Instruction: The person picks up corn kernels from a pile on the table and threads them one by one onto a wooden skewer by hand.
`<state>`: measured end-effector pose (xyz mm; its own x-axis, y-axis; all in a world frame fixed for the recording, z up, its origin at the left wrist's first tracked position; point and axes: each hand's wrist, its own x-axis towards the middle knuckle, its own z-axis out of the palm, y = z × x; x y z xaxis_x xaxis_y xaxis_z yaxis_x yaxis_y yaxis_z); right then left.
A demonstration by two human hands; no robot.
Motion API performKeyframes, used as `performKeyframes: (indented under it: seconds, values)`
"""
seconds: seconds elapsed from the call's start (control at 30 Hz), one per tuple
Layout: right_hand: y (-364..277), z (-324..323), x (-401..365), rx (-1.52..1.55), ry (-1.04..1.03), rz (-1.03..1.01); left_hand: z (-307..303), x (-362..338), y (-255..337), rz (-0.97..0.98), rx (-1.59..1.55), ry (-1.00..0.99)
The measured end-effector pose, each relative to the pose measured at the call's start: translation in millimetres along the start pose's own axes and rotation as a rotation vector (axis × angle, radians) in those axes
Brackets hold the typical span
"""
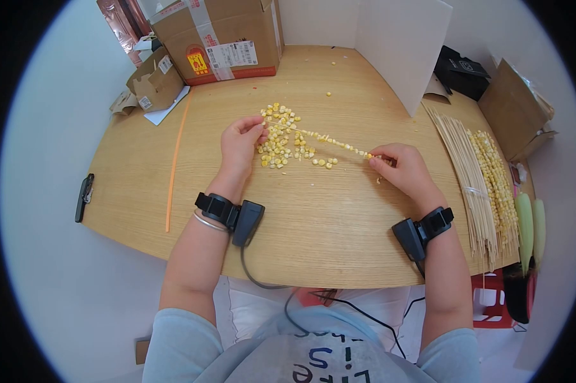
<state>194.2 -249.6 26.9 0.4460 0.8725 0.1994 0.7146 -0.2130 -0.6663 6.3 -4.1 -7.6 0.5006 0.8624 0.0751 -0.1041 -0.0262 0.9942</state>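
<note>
A thin skewer threaded with yellow and white corn kernels (332,142) stretches between my two hands, slanting down to the right. My left hand (239,143) pinches its bare left end. At the kernel-covered right end, the thumb and fingers of my right hand (403,167) are closed on it. Loose corn kernels (276,153) lie in a pile on the wooden table (313,223), beside my left hand and partly under the skewer. A few more kernels sit just below the skewer's middle.
Bare skewers (466,185) lie in a bundle at the right, next to filled kernel skewers (495,185) and corn cobs (524,223). Cardboard boxes (237,38) stand at the back left. A white panel (399,51) stands behind. An orange strip (177,166) lies left.
</note>
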Motion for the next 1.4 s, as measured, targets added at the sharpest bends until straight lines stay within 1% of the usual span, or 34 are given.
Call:
performKeyframes:
  seconds: [0.03, 0.13, 0.57, 0.77, 0.83, 1.4]
  values:
    - [0, 0, 0, 0.001, 0.0, 0.006, 0, 0, 0, -0.029, -0.068, -0.008]
    - [3, 1, 0, -0.006, 0.007, -0.021, 0, -2, 5, -0.044, -0.112, 0.015]
    - [4, 1, 1, -0.008, -0.007, -0.023, -2, -1, 2, -0.015, -0.107, -0.035]
    - [1, 1, 0, 0.002, -0.018, 0.001, -1, -1, 2, -0.037, -0.143, -0.039]
    - [3, 1, 0, -0.008, -0.001, -0.025, -1, -1, 3, -0.046, -0.166, -0.043]
    - [3, 1, 0, -0.005, -0.007, -0.01, 2, -6, 11, -0.092, -0.142, -0.054]
